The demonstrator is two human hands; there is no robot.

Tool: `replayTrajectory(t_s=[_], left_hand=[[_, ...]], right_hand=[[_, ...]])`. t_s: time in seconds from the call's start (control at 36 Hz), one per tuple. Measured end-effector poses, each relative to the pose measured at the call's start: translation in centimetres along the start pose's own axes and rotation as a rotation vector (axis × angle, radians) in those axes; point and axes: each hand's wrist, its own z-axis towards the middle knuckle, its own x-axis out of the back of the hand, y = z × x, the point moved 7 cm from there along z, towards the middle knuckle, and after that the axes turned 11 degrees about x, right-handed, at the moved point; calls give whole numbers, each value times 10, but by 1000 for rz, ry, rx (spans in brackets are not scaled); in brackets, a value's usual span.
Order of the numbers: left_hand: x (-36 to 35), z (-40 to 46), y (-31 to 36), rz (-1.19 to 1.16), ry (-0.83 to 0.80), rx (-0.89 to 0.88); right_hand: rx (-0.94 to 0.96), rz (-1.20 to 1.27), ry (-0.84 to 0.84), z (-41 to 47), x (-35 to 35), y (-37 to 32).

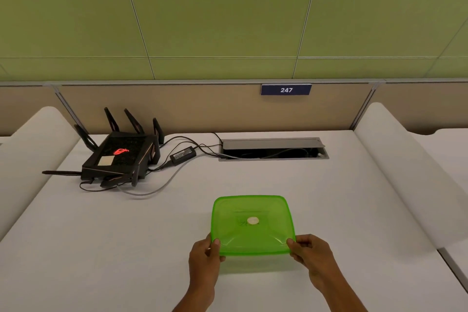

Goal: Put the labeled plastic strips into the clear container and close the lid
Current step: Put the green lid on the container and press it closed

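Note:
A translucent green square lid [253, 225] with a small white round vent in its middle covers the container on the white table, near the front. The clear container beneath is almost wholly hidden by the lid. My left hand [206, 258] grips the lid's near left corner, thumb on top. My right hand [310, 252] grips the near right corner the same way. No labeled plastic strips are visible; whatever is inside is hidden by the lid.
A black router [119, 157] with several antennas and its power brick [182, 154] and cables sit at the back left. An open cable hatch [273, 149] lies in the table at the back. White curved dividers [395, 159] flank the desk.

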Motion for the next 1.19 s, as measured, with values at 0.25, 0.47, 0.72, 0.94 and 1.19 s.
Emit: replayTrajectory(t_s=[0.25,0.47,0.72,0.94,1.19], left_hand=[[-5,23,17,-16,-34,-8],[-26,68,63,-9,-53,-87],[-54,115,101,-31,-96,-44],[-67,146,110,-25,-112,-32],[-69,160,104,-105,-155,4]], right_hand=[[52,-14,9,20,-13,-20],[82,-18,35,67,-35,-44],[84,-32,53,120,-61,-68],[95,-45,58,149,-77,-77],[86,-51,41,158,-83,-79]])
